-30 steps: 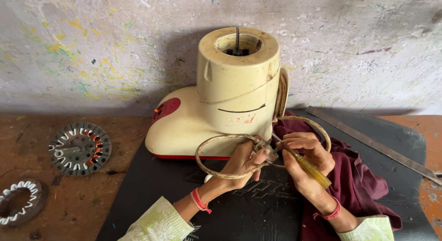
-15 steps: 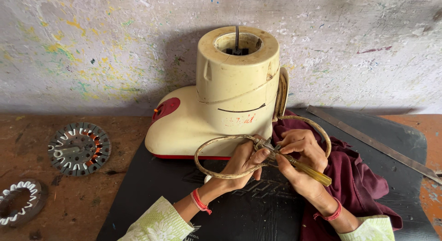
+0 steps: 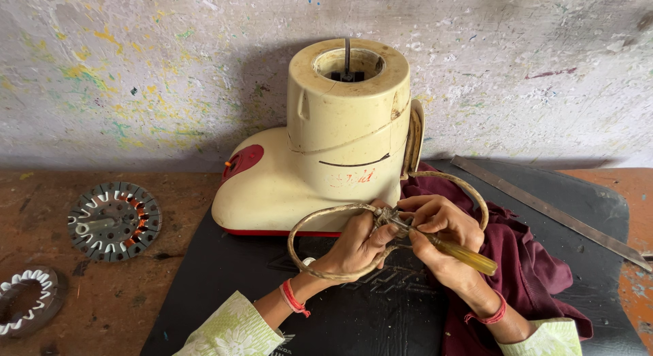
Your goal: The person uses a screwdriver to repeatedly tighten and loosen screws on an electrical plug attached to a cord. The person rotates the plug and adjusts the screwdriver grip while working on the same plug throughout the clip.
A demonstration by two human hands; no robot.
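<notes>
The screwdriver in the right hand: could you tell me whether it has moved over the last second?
Hardly. The screwdriver stays in the right hand, its tip at the plug the left hand holds, in the same spot before the cream mixer base.

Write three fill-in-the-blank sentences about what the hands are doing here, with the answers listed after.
1. The right hand holds a ____ with a yellow handle.
2. The left hand grips the plug end of the coiled ____.
3. A maroon ____ lies on the black mat beside the cream mixer base.

Answers: screwdriver; cord; cloth
</notes>
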